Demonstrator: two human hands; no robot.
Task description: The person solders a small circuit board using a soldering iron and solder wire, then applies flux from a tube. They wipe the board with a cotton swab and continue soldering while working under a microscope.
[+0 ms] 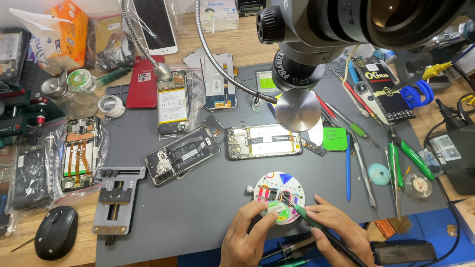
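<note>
Head view, looking down on a matte grey rubber work mat (209, 205) over a wooden bench.

Left hand (246, 241) at the near edge of the mat, fingers pinched together on a small round pale-green tin (276, 209). Tin resting on a round white holder disc with coloured markings (277, 193), near the mat's front centre.

Right hand (335, 231) just beside the left, closed in a pen grip around a slim green-handled soldering iron (312, 221). Metal tip angled up-left, at the tin's rim; touching or not, cannot tell. Dark cable trailing back towards the wrist.

Behind the disc, two opened phones lying flat, backs off: one dark and tilted (181, 154), one silver and level with a pale battery (265, 141).

Grey metal clamping jig (116, 198) to the left. Glossy black computer mouse (56, 232) off the mat on bare wood.

Green-handled tweezers and pliers (407, 160) laid out to the right. Bulky black microscope head (350, 14) overhanging the top, polished round metal disc (298, 109) beneath it.
</note>
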